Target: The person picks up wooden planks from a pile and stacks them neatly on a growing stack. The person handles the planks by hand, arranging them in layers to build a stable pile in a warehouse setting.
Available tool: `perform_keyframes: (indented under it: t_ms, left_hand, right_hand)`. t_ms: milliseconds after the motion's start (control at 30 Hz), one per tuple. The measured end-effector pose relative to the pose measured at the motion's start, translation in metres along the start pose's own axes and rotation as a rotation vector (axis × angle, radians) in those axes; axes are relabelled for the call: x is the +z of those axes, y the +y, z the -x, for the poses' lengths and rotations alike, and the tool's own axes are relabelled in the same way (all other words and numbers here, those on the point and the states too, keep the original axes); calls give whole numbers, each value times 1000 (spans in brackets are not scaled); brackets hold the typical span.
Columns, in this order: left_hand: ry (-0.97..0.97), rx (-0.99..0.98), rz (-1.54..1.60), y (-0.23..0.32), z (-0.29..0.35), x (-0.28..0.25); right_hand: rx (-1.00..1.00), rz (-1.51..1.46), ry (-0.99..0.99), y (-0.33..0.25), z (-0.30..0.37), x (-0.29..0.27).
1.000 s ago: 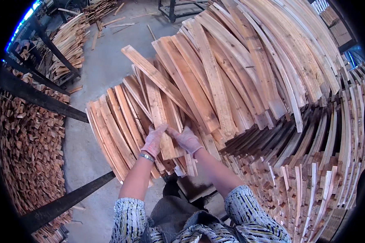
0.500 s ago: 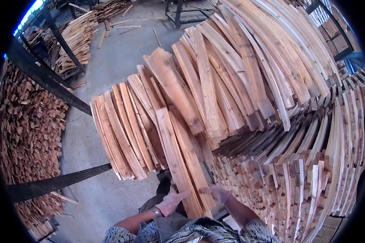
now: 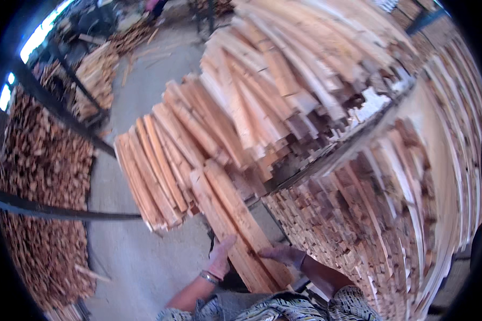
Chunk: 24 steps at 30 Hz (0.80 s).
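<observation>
Two long, pale brown wooden boards (image 3: 227,235) lie side by side between my hands, slanting from the pile toward my waist, with a dark gap between them. Against the outer edge of the left board is my left hand (image 3: 219,259), in what looks like a pale glove, with a band at the wrist. On the right board's outer edge sits my right hand (image 3: 284,255), also apparently gloved. Both hands are closed on the boards from opposite sides; fingers underneath are hidden. The boards' far ends rest by a row of loose boards (image 3: 150,174).
A large heap of long boards (image 3: 300,59) spreads across the far right. Tightly stacked boards (image 3: 353,214) rise close on my right. Dark metal bars (image 3: 64,209) cross the left side, before a tall stack of wood ends (image 3: 43,176). Grey concrete floor (image 3: 134,251) lies between.
My view has turned and shifted, blurring the picture. The two boards have come back toward me relative to the pile, and my left hand is slightly farther up their edge.
</observation>
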<state>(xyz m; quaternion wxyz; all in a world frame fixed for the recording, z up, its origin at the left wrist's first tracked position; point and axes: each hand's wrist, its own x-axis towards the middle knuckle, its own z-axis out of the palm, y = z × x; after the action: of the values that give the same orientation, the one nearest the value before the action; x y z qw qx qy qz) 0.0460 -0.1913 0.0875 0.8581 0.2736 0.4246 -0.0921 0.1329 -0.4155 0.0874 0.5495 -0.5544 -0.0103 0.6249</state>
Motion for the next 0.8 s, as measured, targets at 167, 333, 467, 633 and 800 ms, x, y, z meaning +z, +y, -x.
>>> perform_keyframes:
  t_ms: [167, 333, 467, 633, 800]
  left_hand:
    - [-14, 3, 71, -29, 65, 28]
    - [-88, 358, 20, -19, 169, 74]
    - [-174, 642, -160, 17, 223, 111]
    - [-474, 735, -321, 65, 278, 163]
    - [-613, 742, -408, 55, 275, 226]
  right_hand:
    - [-89, 85, -17, -16, 68, 14]
    - [-389, 452, -12, -82, 150, 54]
    - [-680, 480, 84, -128, 215, 73]
    - [-902, 612, 306, -154, 316, 102]
    - [-1045, 636, 720, -157, 363, 155]
